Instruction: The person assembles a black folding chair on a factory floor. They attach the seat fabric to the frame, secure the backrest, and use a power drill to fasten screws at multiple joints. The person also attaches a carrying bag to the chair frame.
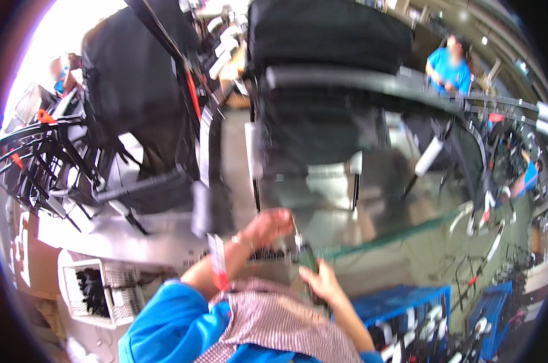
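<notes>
Head view, heavily blurred. Left hand point(268, 227) raised over the near edge of the bench; fingers curled loosely inward, not spread. Whether the fingertips pinch anything cannot be told; they sit just beside the top of a small dark green tool point(306, 257). A thin band circles the left wrist. A white tag with a red lower end point(218, 261) hangs beside the left forearm.

Right hand point(322, 283) lower, closed around the dark green tool from below, fingers wrapped on its body. The tool stands roughly upright between the two hands, at the corner of a clear glass sheet point(395, 199), near the sheet's greenish edge.

White slotted basket point(95, 293) at lower left, holding dark pieces. Brown cardboard box point(35, 266) left of it. Blue crates point(401, 311) at lower right, holding white-ended parts. Black metal frames point(44, 154) stacked at left. Another person in a blue top point(448, 68) at upper right, well apart.
</notes>
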The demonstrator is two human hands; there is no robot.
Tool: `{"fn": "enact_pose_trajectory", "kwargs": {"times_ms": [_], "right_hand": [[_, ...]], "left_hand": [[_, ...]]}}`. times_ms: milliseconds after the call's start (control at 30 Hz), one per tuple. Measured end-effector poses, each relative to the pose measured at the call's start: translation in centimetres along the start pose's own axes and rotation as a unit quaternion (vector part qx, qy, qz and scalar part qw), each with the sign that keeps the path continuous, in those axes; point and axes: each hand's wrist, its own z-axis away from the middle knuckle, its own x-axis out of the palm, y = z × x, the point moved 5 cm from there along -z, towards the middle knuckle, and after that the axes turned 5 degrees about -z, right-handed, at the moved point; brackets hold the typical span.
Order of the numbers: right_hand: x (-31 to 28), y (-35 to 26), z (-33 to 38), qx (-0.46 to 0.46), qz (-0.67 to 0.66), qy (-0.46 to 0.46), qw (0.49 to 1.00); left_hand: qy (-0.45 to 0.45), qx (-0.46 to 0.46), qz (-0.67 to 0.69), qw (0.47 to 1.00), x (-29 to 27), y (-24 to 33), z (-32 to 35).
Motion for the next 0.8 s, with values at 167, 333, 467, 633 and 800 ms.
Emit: {"fn": "enact_pose_trajectory", "kwargs": {"times_ms": [167,333,467,633,800], "right_hand": [[-1.2,-1.7,1.5,-0.054,-0.072,0.002,0.996],[-2.7,-1.1,1.5,-0.06,-0.134,-0.032,0.989],[-3.5,0.0,1.4,-0.064,-0.123,-0.04,0.989],[-3.5,0.3,1.4,-0.022,-0.152,-0.103,0.983],[-3.3,-3.5,1.3,-0.081,0.012,-0.01,0.997]], "left_hand": [[-0.033,0.003,0.064,0.997,3.0,0.4,0.2],[-0.079,-0.011,0.15,0.985,4.4,-0.5,-0.1],[-0.08,-0.012,0.158,0.984,4.8,-1.1,-0.6],[-0.046,0.018,0.047,0.998,4.7,-0.4,0.0],[0.027,0.024,-0.042,0.998,3.9,1.9,0.5]]}}
